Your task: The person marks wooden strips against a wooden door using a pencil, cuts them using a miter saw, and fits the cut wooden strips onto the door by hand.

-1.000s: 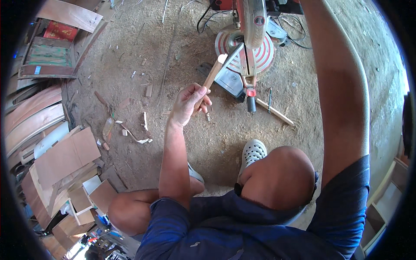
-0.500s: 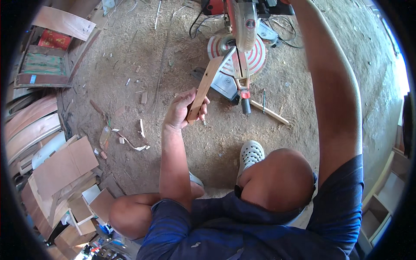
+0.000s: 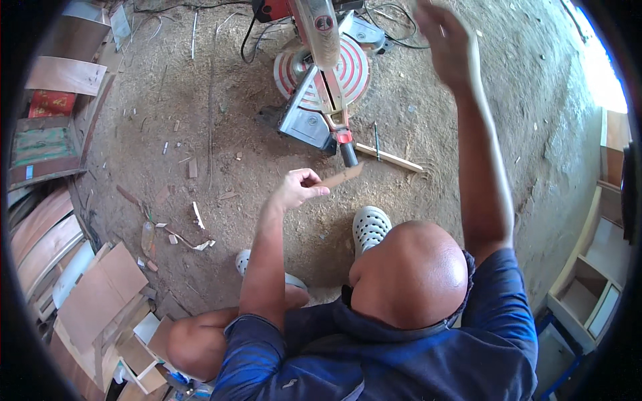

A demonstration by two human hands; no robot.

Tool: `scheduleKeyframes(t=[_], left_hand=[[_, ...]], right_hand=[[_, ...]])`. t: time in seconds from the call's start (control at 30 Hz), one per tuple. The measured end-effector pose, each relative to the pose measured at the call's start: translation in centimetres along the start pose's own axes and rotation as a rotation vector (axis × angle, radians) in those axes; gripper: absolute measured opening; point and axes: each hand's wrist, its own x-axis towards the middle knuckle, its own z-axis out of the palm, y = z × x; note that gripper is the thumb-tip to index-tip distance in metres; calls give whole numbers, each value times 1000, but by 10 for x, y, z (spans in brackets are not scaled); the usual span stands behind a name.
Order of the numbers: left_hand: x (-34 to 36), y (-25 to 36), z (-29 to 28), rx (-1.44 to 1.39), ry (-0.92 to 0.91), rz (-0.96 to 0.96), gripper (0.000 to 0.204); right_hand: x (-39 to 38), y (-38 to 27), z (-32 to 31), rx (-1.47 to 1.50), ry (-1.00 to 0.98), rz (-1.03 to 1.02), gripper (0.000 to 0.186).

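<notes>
My left hand [image 3: 299,190] pinches one end of a short, flat wooden strip [image 3: 342,177], whose free end is cut at a slant and points right. The strip is in the air, just short of the black handle [image 3: 349,155] at the front of a mitre saw [image 3: 321,100]. The saw has a round red-and-white striped base and a silver fence. My right hand [image 3: 451,50] is raised to the right of the saw, apart from it. Slightly blurred, its fingers look loosely spread, and I see nothing held in them.
A thin wooden stick [image 3: 391,158] and a dark pencil-like rod [image 3: 376,142] lie beside the saw. Wood offcuts and sawdust cover the dirt floor. Boards and panels [image 3: 100,294] are piled at the left. A wooden shelf unit [image 3: 588,294] stands at the right. Cables [image 3: 401,41] run behind the saw.
My right hand has come off the top of the saw and moved away from it. My left hand has drawn the strip back from the saw's fence and turned it more level.
</notes>
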Motion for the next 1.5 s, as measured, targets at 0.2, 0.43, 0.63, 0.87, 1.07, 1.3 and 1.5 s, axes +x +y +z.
scheduleKeyframes(t=[0.2, 0.43, 0.63, 0.87, 1.07, 1.3, 1.5], left_hand=[[19, -20, 54, 376, 29, 18, 41], [26, -31, 90, 647, 115, 214, 41], [30, -45, 103, 954, 272, 460, 30], [39, -48, 113, 1000, 237, 410, 21], [28, -16, 108, 713, 152, 275, 28], [31, 52, 121, -674, -35, 285, 31], [29, 61, 75, -785, 46, 329, 26]], right_hand=[[-246, 75, -9, -148, -591, 576, 32], [-329, 92, -16, -439, -488, 339, 30], [-316, 62, -75, 51, -756, 846, 26], [-317, 30, -94, 468, -583, 1174, 35], [-321, 34, -97, 500, -618, 1112, 41], [-296, 3, -81, 753, -720, 1070, 48], [-290, -9, -63, 873, -534, 1010, 51]])
